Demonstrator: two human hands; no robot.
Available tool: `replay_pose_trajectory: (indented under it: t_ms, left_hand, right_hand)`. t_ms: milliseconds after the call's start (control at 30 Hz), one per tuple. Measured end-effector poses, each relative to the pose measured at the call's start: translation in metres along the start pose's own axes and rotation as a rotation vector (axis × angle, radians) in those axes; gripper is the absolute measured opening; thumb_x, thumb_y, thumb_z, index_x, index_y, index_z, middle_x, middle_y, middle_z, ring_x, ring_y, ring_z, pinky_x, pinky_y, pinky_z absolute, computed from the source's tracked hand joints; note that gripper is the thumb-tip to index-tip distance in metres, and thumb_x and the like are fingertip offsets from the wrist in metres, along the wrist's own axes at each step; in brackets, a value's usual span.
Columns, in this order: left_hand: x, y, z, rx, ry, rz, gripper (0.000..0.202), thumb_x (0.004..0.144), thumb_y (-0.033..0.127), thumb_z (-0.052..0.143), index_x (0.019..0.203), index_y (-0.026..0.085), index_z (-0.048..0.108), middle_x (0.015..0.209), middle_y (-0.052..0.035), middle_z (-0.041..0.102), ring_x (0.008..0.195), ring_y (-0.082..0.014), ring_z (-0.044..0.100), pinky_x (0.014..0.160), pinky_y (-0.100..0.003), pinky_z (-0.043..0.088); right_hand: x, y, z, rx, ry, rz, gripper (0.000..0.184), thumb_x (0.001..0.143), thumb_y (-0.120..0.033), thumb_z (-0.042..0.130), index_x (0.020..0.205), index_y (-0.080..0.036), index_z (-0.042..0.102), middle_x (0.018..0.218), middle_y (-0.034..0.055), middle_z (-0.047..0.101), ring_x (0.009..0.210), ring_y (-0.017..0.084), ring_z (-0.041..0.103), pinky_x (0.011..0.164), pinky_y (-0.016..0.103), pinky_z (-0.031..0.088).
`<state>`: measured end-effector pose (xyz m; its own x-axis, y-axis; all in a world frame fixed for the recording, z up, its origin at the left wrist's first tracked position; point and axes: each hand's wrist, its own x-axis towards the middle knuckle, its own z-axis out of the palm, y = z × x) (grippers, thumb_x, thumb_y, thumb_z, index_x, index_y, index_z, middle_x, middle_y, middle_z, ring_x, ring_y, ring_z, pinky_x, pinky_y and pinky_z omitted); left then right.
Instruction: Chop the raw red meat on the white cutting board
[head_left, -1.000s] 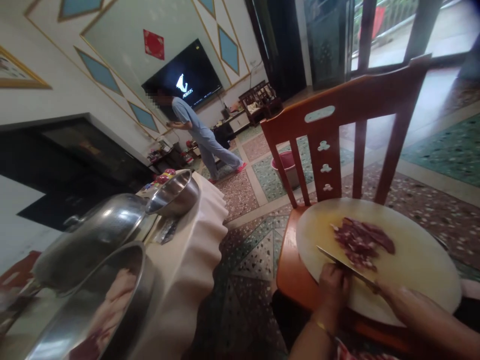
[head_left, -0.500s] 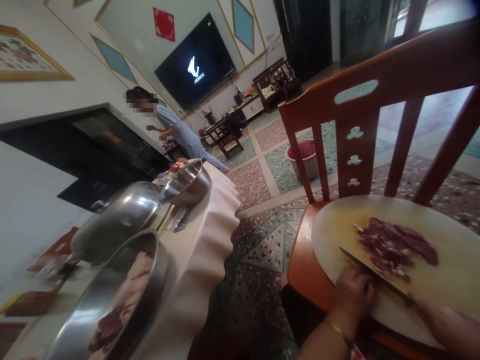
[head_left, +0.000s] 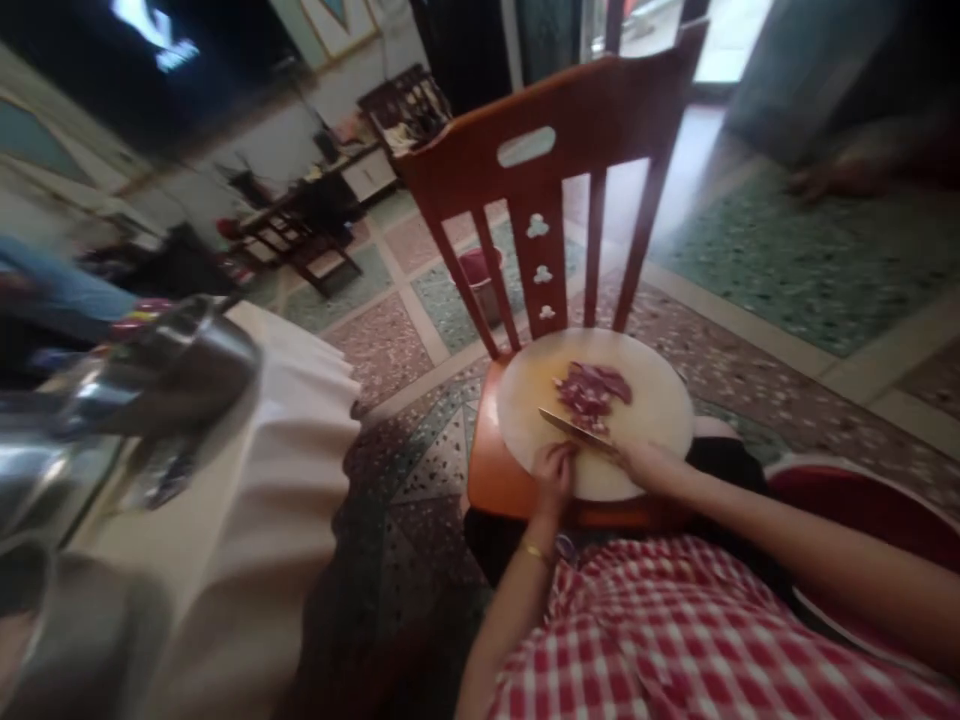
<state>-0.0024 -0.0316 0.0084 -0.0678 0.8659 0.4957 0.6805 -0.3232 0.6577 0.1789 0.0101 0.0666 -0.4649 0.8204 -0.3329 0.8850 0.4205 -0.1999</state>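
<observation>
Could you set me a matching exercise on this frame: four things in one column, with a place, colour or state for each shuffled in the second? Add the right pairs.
Things
1. Knife
2. Cutting board
3. Meat
4. Person's garment

Places, colours or states
A. Dark red, in a heap beyond the blade
B. Red and white check
C. Gripped in the right hand
D. Resting on the chair seat

Pairs: 1-C, 2-D, 3-A, 4-B
</observation>
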Motion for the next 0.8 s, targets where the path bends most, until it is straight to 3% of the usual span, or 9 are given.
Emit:
replay_pose_trajectory:
  t_ms: [100, 267, 433, 633, 800]
  left_hand:
    - [0.000, -0.002, 0.001, 0.002, -0.003, 0.018, 0.018, 0.089, 0.017, 0.042, 0.096, 0.019, 0.059, 0.090, -0.0049, 0.061, 0.088, -0.0159, 0.056, 0.078, -0.034, 0.052]
    - [0.000, -0.003, 0.005, 0.054, 0.025, 0.082, 0.018, 0.088, 0.016, 0.043, 0.094, 0.018, 0.059, 0.088, -0.0053, 0.060, 0.088, -0.0162, 0.055, 0.076, -0.032, 0.050]
    - [-0.003, -0.010, 0.011, 0.087, 0.052, 0.104, 0.017, 0.086, 0.014, 0.045, 0.094, 0.016, 0.060, 0.085, -0.0074, 0.060, 0.087, -0.0176, 0.055, 0.073, -0.031, 0.048]
    - [-0.006, -0.015, 0.014, 0.144, 0.026, 0.108, 0.016, 0.085, 0.013, 0.045, 0.091, 0.015, 0.059, 0.084, -0.0081, 0.061, 0.083, -0.0175, 0.056, 0.072, -0.031, 0.049]
    - [-0.005, -0.012, 0.014, 0.118, 0.026, 0.092, 0.015, 0.085, 0.015, 0.046, 0.090, 0.015, 0.060, 0.087, -0.0088, 0.061, 0.086, -0.0176, 0.056, 0.075, -0.032, 0.050]
  right_hand:
    - [-0.012, 0.000, -0.019, 0.010, -0.080, 0.008, 0.027, 0.090, -0.016, 0.035, 0.107, -0.011, 0.055, 0.085, 0.0130, 0.064, 0.079, 0.023, 0.062, 0.070, 0.030, 0.044]
    - [-0.027, -0.013, -0.031, 0.015, -0.071, -0.069, 0.024, 0.091, -0.015, 0.035, 0.102, -0.014, 0.056, 0.087, 0.0113, 0.064, 0.081, 0.024, 0.062, 0.068, 0.030, 0.044]
    - [-0.028, -0.019, -0.025, 0.002, -0.052, -0.089, 0.029, 0.086, -0.010, 0.039, 0.111, -0.014, 0.053, 0.091, 0.0104, 0.064, 0.083, 0.024, 0.062, 0.068, 0.030, 0.045]
    - [0.005, -0.041, -0.017, 0.022, -0.041, -0.084, 0.035, 0.087, -0.009, 0.033, 0.118, -0.012, 0.050, 0.093, 0.0127, 0.065, 0.083, 0.024, 0.062, 0.067, 0.031, 0.046]
    - [-0.013, -0.017, -0.003, 0.031, -0.089, -0.055, 0.037, 0.084, -0.008, 0.038, 0.120, -0.013, 0.048, 0.093, 0.0119, 0.065, 0.083, 0.023, 0.063, 0.068, 0.029, 0.046]
